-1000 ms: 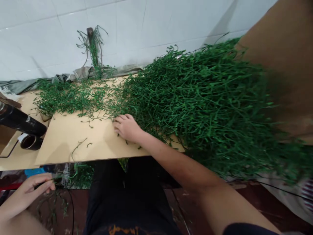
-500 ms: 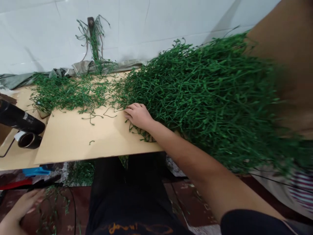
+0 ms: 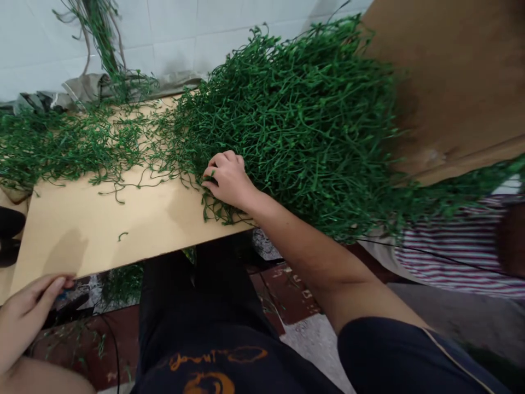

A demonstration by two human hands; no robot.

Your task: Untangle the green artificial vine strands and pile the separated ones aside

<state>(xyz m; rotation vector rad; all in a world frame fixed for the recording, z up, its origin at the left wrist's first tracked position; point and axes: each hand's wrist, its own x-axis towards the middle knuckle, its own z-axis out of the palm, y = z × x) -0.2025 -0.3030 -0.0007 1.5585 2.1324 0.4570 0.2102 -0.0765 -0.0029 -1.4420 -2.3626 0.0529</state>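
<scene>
A big heap of thin green plastic-looking stems (image 3: 295,126) covers the right part of the tan cardboard sheet (image 3: 156,219). At the heap's near left edge my right hand (image 3: 232,180) is curled, with a bit of green stem showing between thumb and forefinger. More stems hang below its palm over the sheet. My left hand (image 3: 36,306) is at the sheet's front left corner, thumb pressed against the fingers. Whether anything is pinched in it is hidden. One short loose stem (image 3: 123,236) lies alone on the cardboard between my hands.
A thinner layer of stems (image 3: 61,142) spreads along the back left. A bundle (image 3: 98,38) hangs against the white tiled wall. At the right a large cardboard panel (image 3: 459,98) leans beside the heap, above a person's striped clothing (image 3: 451,251). Dark cylindrical objects (image 3: 9,235) stand at the left edge.
My left hand has risen from low near the dangling stems to the sheet's front edge, its fingers closing. My right hand has curled more at the heap. The view has shifted right.
</scene>
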